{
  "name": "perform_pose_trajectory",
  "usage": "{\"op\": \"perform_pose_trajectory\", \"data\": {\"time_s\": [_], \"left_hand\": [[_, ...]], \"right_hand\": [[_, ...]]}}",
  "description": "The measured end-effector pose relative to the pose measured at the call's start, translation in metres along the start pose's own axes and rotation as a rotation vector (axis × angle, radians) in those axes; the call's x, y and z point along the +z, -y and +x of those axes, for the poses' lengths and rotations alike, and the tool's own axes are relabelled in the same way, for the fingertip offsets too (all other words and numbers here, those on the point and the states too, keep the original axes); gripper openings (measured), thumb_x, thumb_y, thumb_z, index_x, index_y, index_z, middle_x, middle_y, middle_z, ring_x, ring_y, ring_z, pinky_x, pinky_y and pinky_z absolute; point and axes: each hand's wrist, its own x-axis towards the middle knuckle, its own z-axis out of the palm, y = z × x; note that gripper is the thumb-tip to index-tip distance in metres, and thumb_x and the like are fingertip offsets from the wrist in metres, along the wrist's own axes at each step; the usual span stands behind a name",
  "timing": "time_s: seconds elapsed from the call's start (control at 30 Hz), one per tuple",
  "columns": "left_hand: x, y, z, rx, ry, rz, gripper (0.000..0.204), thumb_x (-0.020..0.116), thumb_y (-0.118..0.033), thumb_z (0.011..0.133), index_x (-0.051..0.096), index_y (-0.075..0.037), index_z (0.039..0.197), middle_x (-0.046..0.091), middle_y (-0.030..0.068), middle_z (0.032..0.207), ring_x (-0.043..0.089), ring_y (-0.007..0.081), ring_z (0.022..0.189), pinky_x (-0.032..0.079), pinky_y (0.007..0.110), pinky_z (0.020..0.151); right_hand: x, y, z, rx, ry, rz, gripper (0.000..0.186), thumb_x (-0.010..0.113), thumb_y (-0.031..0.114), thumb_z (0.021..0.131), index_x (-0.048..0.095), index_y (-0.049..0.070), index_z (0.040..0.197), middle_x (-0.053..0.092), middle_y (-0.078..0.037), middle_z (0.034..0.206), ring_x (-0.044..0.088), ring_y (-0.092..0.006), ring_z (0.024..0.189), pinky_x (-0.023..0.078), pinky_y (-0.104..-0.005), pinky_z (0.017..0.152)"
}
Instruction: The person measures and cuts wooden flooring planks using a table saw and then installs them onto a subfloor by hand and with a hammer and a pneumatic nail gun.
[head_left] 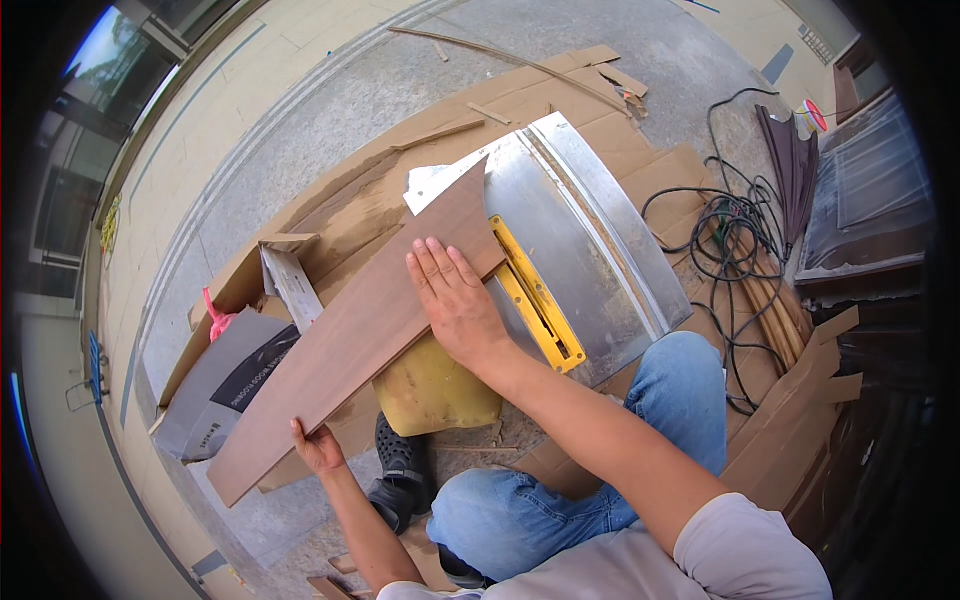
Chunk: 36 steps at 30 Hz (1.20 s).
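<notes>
A long brown wooden plank (350, 360) lies diagonally over the left part of a silver saw table (590, 280), its far end reaching the yellow slotted insert (540, 310). My left hand (318, 448) grips the plank's near-left edge, thumb on top and fingers underneath. My right hand (450, 295) rests palm down on the plank beside the insert, fingers straight and lying flat. Below the plank shows a dirty yellow body (435, 395) under the metal top. Whether a blade sits in the slot, I cannot tell.
Cardboard sheets (560, 80) cover the concrete around the saw. A grey printed package (210, 390) lies left. Tangled black cable (730, 240), loose wood strips (770, 320) and a folded dark umbrella (785, 170) are at right. My jeans-clad knees (510, 510) and black clogs (390, 465) are below.
</notes>
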Motion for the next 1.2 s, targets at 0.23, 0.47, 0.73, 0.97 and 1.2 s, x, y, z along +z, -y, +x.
{"op": "perform_pose_trajectory", "data": {"time_s": [0.23,0.47,0.73,0.97,1.2], "left_hand": [[0.004,-0.004,-0.003,-0.006,0.020,0.008,0.038,0.071,-0.012,0.093,0.059,0.004,0.125,0.066,0.0137,0.124,0.064,0.0217,0.112,0.053,0.036,0.103],[-0.005,-0.008,-0.003,-0.019,0.021,-0.024,0.037,0.071,-0.010,0.093,0.059,0.004,0.125,0.066,0.0146,0.125,0.065,0.0226,0.113,0.054,0.037,0.103],[-0.003,-0.007,-0.009,-0.002,-0.010,0.004,0.036,0.073,-0.011,0.091,0.061,0.003,0.122,0.067,0.0133,0.122,0.065,0.0218,0.111,0.055,0.036,0.101],[-0.009,-0.008,-0.010,-0.002,-0.004,0.005,0.038,0.074,-0.011,0.090,0.060,0.003,0.123,0.067,0.0134,0.123,0.065,0.0222,0.112,0.056,0.036,0.101],[-0.010,-0.006,-0.013,-0.002,-0.026,-0.010,0.040,0.075,-0.010,0.089,0.059,0.003,0.124,0.067,0.0142,0.123,0.065,0.0230,0.112,0.055,0.037,0.103]], "right_hand": [[-0.003,0.001,-0.001,0.001,0.000,-0.004,0.056,0.040,0.015,0.097,0.039,-0.003,0.150,0.038,-0.018,0.158,0.032,-0.0289,0.149,0.016,-0.0417,0.126],[-0.008,0.002,-0.006,-0.004,0.012,-0.008,0.057,0.041,0.015,0.096,0.039,-0.003,0.150,0.037,-0.019,0.158,0.031,-0.0296,0.149,0.017,-0.0419,0.126],[-0.011,0.002,-0.009,-0.004,0.001,-0.005,0.056,0.042,0.015,0.096,0.040,-0.003,0.149,0.037,-0.019,0.158,0.032,-0.0296,0.149,0.017,-0.0418,0.126],[-0.011,0.003,-0.013,-0.005,0.011,-0.026,0.056,0.040,0.016,0.097,0.040,-0.003,0.149,0.037,-0.018,0.158,0.032,-0.0293,0.149,0.017,-0.0418,0.126],[-0.012,0.003,-0.015,-0.002,0.027,-0.028,0.056,0.039,0.016,0.097,0.039,-0.003,0.150,0.036,-0.018,0.159,0.030,-0.0289,0.150,0.016,-0.0418,0.126]]}}
